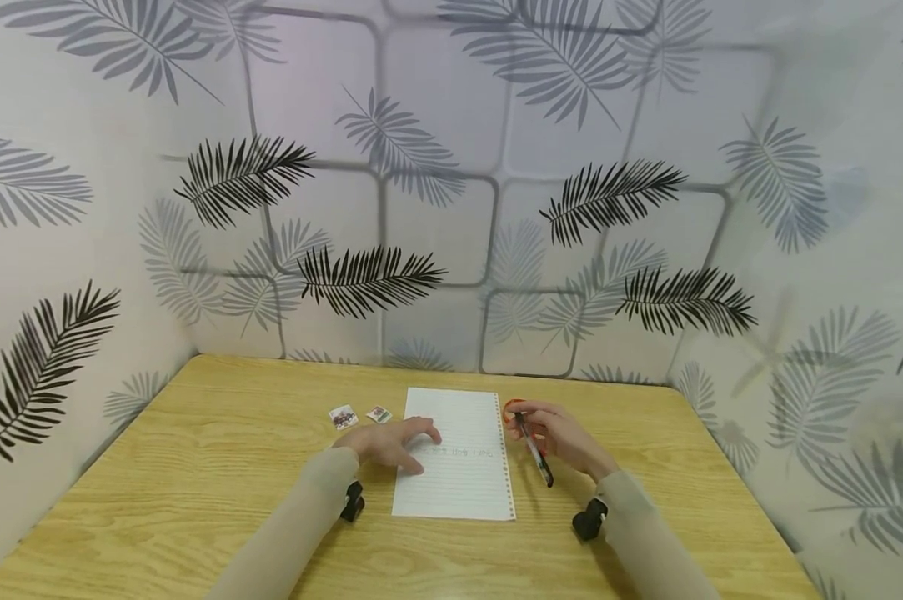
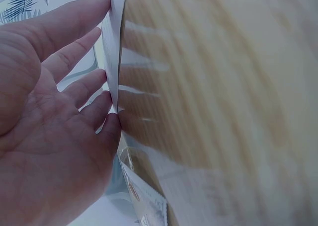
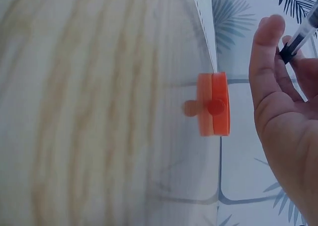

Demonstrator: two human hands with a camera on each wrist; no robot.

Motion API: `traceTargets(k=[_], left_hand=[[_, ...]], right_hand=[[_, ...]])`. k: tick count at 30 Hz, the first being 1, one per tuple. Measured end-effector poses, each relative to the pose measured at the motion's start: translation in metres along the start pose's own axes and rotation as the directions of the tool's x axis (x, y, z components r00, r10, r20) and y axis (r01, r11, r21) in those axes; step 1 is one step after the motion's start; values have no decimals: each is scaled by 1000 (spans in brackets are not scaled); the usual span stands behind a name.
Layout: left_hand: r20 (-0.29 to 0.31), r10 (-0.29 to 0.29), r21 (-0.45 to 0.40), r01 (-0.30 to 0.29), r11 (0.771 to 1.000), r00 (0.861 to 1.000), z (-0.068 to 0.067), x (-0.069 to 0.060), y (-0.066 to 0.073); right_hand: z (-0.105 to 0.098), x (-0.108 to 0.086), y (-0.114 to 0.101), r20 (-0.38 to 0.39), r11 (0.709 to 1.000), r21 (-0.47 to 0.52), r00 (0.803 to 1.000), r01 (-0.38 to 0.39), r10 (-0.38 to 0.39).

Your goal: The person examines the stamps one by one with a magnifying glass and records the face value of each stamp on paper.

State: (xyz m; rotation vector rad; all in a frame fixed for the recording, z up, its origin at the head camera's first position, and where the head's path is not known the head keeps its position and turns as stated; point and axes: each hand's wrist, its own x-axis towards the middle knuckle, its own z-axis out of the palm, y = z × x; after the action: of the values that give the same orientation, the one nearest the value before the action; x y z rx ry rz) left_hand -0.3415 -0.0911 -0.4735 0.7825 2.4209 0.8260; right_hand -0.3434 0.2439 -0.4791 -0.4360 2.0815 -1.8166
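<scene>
A lined sheet of paper (image 1: 454, 417), punched with holes down its right edge, lies on the table with a faint line of handwriting across its middle. My left hand (image 1: 387, 442) rests on the sheet's left side, fingers spread and loosely bent; the left wrist view shows the fingertips at the paper's surface. To the right of the sheet, my right hand (image 1: 564, 440) holds a pen (image 1: 535, 452) between its fingers, above the table. In the head view the pen slants down toward me. Just behind that hand sits a round orange-red object (image 3: 221, 104) with a small knob.
Two small picture pieces, a left one (image 1: 342, 417) and a right one (image 1: 378, 414), lie left of the sheet. The wooden table (image 1: 218, 450) meets a leaf-patterned backdrop (image 1: 436, 325) behind and at both sides. A black wrist camera (image 1: 589, 519) is on the right arm.
</scene>
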Motion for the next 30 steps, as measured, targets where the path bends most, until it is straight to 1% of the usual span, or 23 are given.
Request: traceTargets(k=[2,6,8,14,19,23,26,30], left_hand=[[-4,-2,4,2,1000,1000,0,0,0],[-3,1,5,-1,1000,1000,-1,1,-1],[-1,-3,6,3,1000,1000,0,1,-1],[0,-4,12,4,1000,1000,0,0,-1],[10,-5,39,5,999,1000,1,0,1],[2,-9,38,9,999,1000,1,1,0],[-1,-12,35,12,999,1000,1,2,-1],[7,-6,40,6,999,1000,0,4,-3]], right_hand=[[-2,-1,-2,-18,1000,1,1000,-12,12],[-9,-5,-3,-43,997,-82,999,-17,13],[-14,-6,-2,-35,994,-113,999,-10,6],[-28,-10,1,-34,983,-180,999,-25,19],[-36,-16,-2,-64,963,-270,998,-23,6],[-41,-21,-3,-81,948,-320,996,-4,-23],[-47,-24,-1,-70,933,-360,997,7,-35],[-55,-26,5,-81,911,-412,996,-5,-31]])
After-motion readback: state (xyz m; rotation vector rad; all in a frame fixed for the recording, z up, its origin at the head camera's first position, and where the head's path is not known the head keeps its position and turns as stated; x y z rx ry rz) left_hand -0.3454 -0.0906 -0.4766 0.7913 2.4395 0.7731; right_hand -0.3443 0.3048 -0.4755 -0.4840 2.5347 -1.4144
